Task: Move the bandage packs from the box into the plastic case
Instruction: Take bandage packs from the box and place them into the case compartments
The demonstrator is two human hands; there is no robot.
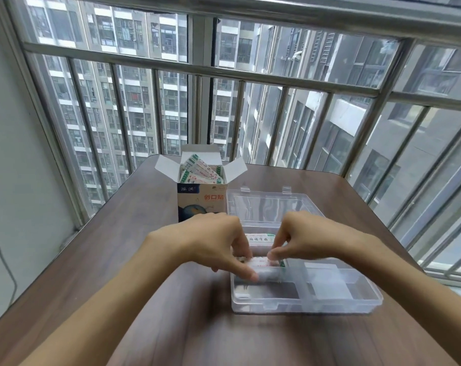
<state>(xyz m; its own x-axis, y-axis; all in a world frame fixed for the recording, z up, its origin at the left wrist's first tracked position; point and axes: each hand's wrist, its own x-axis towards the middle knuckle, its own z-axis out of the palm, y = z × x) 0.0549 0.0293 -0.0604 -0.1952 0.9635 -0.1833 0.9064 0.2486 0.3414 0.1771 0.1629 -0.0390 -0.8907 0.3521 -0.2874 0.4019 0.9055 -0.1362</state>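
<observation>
Head view: left hand (219,241) and right hand (300,236) both pinch one bandage pack (261,261) over the plastic case (343,299); it may snag the rim and slip out.

case (330,299): clear glossy plastic under my fingers
box (201,204): printed matt cardboard
table (118,247): smooth wood-grain
railing (224,72): brushed metal

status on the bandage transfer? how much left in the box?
Done: one white bandage pack already lies in the clear plastic case. In hand: left hand and right hand pinch another pack over its left compartment. Left: several packs still stick out of the open cardboard box.
</observation>
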